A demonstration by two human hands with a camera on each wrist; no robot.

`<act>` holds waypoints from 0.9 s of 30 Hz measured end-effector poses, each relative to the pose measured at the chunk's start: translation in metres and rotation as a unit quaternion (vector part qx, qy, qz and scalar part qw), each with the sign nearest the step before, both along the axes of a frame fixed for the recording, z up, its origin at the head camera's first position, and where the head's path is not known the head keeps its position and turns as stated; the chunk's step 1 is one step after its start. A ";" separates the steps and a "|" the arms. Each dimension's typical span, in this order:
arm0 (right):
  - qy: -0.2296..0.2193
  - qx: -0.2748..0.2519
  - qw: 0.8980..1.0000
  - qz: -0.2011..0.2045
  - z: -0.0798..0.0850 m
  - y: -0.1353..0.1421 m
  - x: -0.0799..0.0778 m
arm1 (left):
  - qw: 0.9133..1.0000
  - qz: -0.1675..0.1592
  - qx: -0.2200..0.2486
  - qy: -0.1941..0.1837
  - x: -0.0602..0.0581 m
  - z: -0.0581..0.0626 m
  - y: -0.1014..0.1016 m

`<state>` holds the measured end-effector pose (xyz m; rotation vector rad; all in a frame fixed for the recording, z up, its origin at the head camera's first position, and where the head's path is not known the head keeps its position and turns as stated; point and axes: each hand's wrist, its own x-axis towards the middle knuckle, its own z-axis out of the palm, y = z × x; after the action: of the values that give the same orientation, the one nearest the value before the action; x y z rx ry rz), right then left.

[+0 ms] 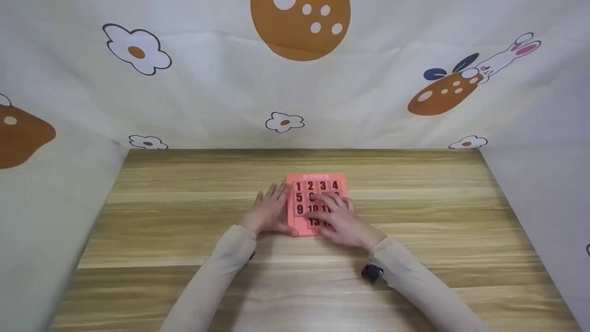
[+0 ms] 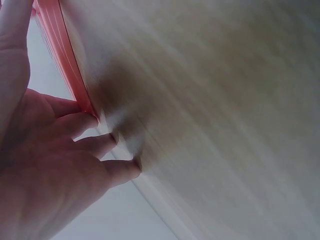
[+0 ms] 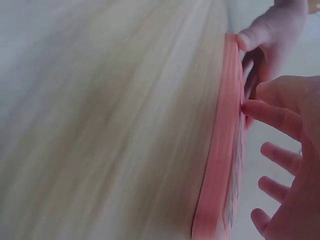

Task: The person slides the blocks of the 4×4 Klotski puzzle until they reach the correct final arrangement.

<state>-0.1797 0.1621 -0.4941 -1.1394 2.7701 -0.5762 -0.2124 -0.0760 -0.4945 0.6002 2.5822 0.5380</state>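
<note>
A pink sliding number puzzle (image 1: 290,203) lies flat on the table in the head view. Black numerals mark its tiles; 1 to 4 form the top row, and a gap shows at the lower left beside 13. My left hand (image 1: 269,214) holds the puzzle's left side, thumb at the lower left corner and fingers along the edge. Over the tiles reaches my right hand (image 1: 345,226), fingers spread and lightly bent, covering several numbers. One fingertip (image 3: 246,107) touches the puzzle's top in the right wrist view, while other fingers hover apart from it.
The wood-grain table (image 1: 184,184) extends around the puzzle. A pale printed cloth (image 1: 212,92) hangs at the back and along both sides. A small black object (image 1: 371,273) sits at the right wrist.
</note>
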 end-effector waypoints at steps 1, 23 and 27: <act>0.002 0.005 1.000 0.001 -0.001 -0.003 -0.001 | 1.000 -0.001 -0.001 0.001 0.000 0.000 0.000; -0.024 0.016 0.999 0.020 0.001 -0.008 0.004 | 1.000 -0.003 -0.003 0.009 0.000 0.002 0.000; -0.011 0.023 1.000 -0.009 0.002 -0.011 0.000 | 1.000 -0.002 0.000 0.007 0.000 0.001 0.000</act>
<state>-0.1793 0.1511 -0.4926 -1.0936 2.7636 -0.5206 -0.2121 -0.0762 -0.4932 0.6129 2.5940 0.5345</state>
